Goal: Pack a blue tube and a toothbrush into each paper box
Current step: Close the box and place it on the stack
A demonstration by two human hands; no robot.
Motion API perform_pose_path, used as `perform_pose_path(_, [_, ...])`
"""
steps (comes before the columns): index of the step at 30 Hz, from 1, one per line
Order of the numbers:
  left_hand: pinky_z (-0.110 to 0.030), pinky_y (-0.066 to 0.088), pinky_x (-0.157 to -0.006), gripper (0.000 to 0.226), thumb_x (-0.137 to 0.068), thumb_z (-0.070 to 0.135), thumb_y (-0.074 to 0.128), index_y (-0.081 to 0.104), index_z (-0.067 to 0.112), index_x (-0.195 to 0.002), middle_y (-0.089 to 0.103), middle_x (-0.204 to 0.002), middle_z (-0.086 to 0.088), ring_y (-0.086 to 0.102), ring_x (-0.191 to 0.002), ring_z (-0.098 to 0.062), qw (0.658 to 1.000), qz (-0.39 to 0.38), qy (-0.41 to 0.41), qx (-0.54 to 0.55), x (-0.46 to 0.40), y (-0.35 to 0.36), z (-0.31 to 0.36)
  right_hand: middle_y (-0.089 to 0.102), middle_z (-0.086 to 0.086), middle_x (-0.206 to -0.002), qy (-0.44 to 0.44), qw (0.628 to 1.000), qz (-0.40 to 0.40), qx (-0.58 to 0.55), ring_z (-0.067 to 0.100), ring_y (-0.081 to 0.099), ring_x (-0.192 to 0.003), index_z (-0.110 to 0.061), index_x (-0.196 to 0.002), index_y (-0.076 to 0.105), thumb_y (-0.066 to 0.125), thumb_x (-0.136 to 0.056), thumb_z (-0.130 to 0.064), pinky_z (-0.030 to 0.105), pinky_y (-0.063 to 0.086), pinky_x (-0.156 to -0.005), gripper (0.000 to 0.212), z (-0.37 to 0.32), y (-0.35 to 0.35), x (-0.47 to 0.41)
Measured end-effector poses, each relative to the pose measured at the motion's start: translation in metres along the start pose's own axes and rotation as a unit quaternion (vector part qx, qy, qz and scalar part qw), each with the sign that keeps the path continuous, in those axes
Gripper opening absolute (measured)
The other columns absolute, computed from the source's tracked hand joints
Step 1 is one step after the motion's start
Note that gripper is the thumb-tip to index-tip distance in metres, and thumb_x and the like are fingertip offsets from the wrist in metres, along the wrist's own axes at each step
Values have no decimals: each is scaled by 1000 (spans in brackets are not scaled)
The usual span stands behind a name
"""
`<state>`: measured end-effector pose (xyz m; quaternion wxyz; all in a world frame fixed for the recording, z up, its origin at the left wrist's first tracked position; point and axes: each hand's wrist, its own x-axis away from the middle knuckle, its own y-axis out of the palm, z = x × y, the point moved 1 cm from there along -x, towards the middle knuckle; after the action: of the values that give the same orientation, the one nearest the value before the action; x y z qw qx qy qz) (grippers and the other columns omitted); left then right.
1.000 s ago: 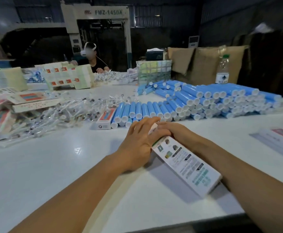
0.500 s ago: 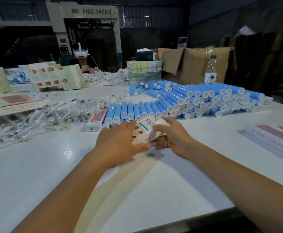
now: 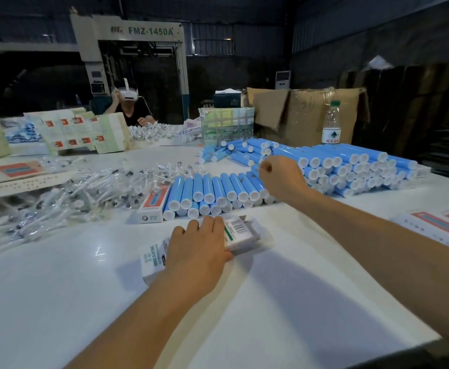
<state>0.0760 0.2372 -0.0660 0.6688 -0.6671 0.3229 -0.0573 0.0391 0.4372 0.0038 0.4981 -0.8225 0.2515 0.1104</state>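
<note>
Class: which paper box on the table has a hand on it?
The white box nearest the camera, under the left hand; the red-striped box beside the tubes lies untouched.

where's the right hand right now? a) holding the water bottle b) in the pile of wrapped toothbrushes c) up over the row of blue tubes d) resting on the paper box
c: the right hand is raised over the near row of blue tubes, fingers curled, while the left hand lies on the paper box on the white table.
</note>
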Motion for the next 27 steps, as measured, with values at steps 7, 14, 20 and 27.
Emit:
perform_pose_path(7, [-34,24,-76,56,-94,54,34,21,22,-137,41,-129,3,42,-109,-19,999,37,22,17,-2,3,2,51,8,-83,-22,962,-92,255,22,45,-70,-7,-86,53,43,-91,-3,32,35,-55,11,-1,32,-58])
perform_pose_path(14, [-34,24,-73,48,-91,53,45,30,22,-125,45,-122,1,44,-104,-21,998,50,31,19,-5,3,6,46,4,-84,-8,944,-125,307,22,46,-78,-14,-89,46,43,-94,-15,34,37,-67,7,-4,46,-75])
perform_pose_path(20, [-34,30,-80,57,-89,55,45,26,23,-133,43,-127,4,41,-110,-18,996,66,29,51,-6,5,5,51,5,-76,32,965,-129,228,16,43,-58,-10,-77,48,53,-89,-16,28,31,-47,14,-9,37,-75])
perform_pose_path(27, [-36,31,-94,68,-91,59,40,18,22,-143,35,-142,3,37,-124,-20,996,56,2,63,-7,5,0,56,7,-79,136,934,17,-330,20,58,-41,-33,-149,-11,64,-86,-14,24,44,-36,100,5,-13,-12])
